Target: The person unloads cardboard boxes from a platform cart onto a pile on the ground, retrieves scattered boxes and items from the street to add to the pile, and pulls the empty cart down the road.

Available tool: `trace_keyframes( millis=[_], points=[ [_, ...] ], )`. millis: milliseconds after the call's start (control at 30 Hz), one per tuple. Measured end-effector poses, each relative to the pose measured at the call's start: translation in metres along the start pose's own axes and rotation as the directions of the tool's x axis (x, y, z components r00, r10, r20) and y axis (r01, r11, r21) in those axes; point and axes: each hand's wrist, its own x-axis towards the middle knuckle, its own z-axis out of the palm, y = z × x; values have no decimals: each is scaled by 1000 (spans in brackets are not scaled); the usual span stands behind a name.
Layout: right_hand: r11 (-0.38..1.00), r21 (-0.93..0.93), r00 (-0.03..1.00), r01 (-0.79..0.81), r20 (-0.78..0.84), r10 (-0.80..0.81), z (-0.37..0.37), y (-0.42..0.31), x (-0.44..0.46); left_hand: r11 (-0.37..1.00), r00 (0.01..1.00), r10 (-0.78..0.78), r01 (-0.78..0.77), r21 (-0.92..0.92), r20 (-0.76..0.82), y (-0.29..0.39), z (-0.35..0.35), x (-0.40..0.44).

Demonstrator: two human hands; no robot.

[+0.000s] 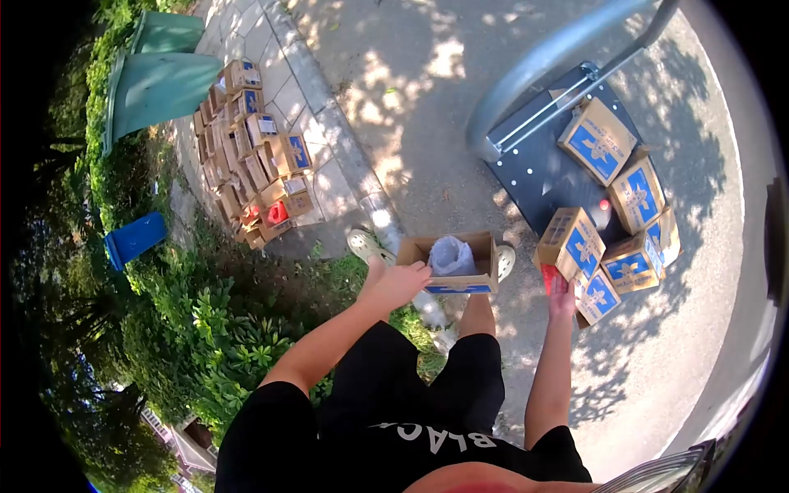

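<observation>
At the frame's centre, an open box (486, 287) ran lengthwise left to right, its left end touching the spread left hand (399, 283); farther off, the right hand (562, 299) met something red (548, 278), grip unclear.

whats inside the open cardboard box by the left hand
The open cardboard box has a whitish, crumpled plastic bag inside. The bag hides part of the box's bottom, so whatever is under it can't be seen, and I can't tell whether it holds anything.
</observation>
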Motion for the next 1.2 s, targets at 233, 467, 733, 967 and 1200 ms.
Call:
trace_keyframes(
  millis=[233,467,733,967,1200],
  points=[
    [936,-323,990,-137,-16,139,6,58,-149,786,730,-618,561,-259,-292,-110,-65,-211],
    [783,-617,997,-80,-33,76,50,129,-223,449,127,-860,649,-614,-495,-267,-74,-363],
    [577,-816,994,35,86,61,187,252,-329,114,-213,-935,579,-807,-285,-472,-48,-485],
    [496,-852,967,168,241,87,319,371,-370,31,-333,-905,569,-822,-265,-625,-63,-554],
    [39,-829,800,558,549,242,471,545,-400,-67,-381,-903,584,-809,-200,-748,-102,-586]
  ],
)
